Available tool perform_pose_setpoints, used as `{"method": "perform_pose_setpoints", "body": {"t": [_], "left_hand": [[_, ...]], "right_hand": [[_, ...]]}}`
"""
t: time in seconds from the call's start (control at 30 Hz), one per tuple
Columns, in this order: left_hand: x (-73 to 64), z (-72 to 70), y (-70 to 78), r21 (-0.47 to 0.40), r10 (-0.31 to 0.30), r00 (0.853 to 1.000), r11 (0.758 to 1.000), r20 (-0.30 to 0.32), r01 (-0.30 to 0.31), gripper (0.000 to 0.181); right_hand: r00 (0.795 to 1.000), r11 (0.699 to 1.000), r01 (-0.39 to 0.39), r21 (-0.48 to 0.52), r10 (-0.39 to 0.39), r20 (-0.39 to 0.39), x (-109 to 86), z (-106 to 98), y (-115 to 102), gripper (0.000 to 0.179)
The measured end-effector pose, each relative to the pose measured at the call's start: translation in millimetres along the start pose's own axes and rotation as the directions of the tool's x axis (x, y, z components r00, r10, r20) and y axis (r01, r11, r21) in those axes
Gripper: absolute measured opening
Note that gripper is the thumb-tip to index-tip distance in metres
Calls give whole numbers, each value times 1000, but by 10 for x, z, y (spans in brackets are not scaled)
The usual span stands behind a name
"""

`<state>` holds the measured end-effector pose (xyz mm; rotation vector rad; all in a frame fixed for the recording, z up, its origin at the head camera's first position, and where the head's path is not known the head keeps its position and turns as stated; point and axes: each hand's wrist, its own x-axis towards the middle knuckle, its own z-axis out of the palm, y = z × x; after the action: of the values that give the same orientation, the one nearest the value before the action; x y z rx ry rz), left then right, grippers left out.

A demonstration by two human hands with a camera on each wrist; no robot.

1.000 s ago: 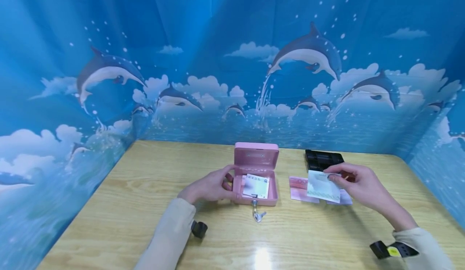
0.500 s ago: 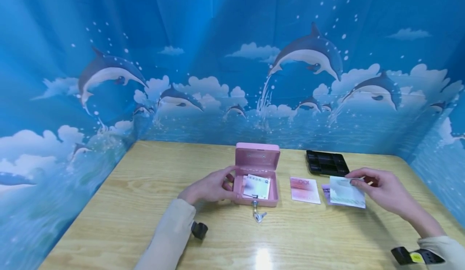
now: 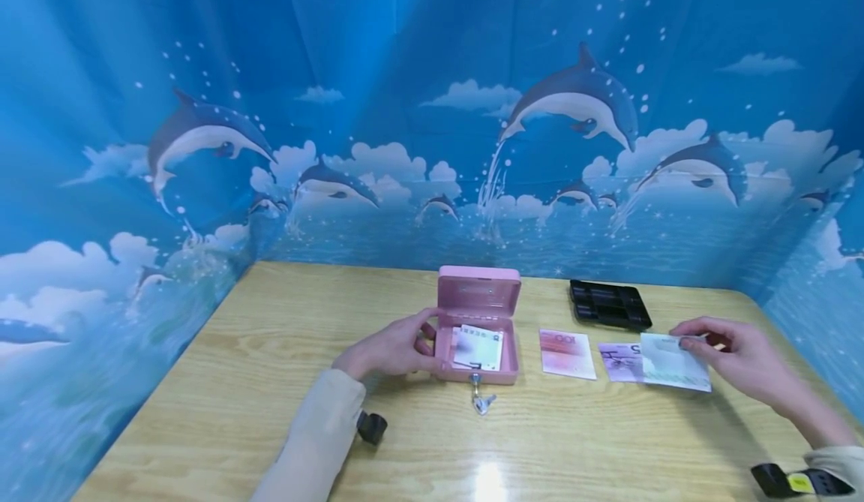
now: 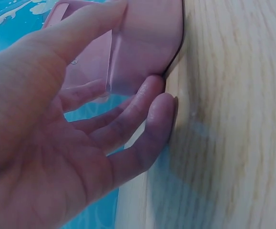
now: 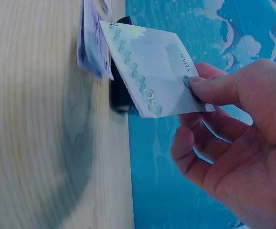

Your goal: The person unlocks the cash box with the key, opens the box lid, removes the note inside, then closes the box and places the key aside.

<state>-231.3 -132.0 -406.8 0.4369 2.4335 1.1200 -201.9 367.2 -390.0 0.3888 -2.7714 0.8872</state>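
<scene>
A small pink cash box [image 3: 493, 377] stands on the table with its lid [image 3: 478, 293] raised. Inside lie pale banknotes [image 3: 478, 348]. My left hand [image 3: 398, 346] holds the box's left side, its thumb toward the front and its fingers curved against the side, as the left wrist view [image 4: 143, 43] of the box also shows. On the right, my right hand [image 3: 749, 356] pinches a pale green banknote [image 5: 145, 67] marked YUAN between thumb and fingers. It hangs just above the table, partly over a purple banknote [image 3: 619, 362]. A red banknote [image 3: 567, 354] lies flat between box and purple note.
A black compartment tray [image 3: 610, 305] lies behind the purple note. Keys [image 3: 482, 404] hang from the lock at the box's front. The wooden table [image 3: 270, 352] meets a blue dolphin-print curtain [image 3: 405, 112] at its back edge.
My right hand has moved right with the green banknote, uncovering more of the purple note, the red note and the black tray. The left hand has stayed at the box.
</scene>
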Motion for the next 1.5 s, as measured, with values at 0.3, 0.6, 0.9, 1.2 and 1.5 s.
{"method": "perform_pose_setpoints", "body": {"t": [0.3,0.6,0.9,1.2,1.5], "left_hand": [[-2,0,-3,-10,-9,1000,1000,-4,9,95],[-9,5,4,-5,-11,1000,1000,-9,11,95],[2,1,-3,2,-12,1000,1000,-17,12,96],[-15,10,9,-3,-15,1000,1000,-14,15,95],[-21,11,27,-3,-9,1000,1000,-3,9,98]], "right_hand": [[995,990,-70,-121,78,66,29,-46,130,14],[985,979,-118,-168,137,105,94,-61,324,16],[990,978,-67,-198,89,106,156,-9,457,12],[996,956,33,-292,-8,87,168,83,557,9],[995,937,83,-339,-59,81,167,147,639,9]]}}
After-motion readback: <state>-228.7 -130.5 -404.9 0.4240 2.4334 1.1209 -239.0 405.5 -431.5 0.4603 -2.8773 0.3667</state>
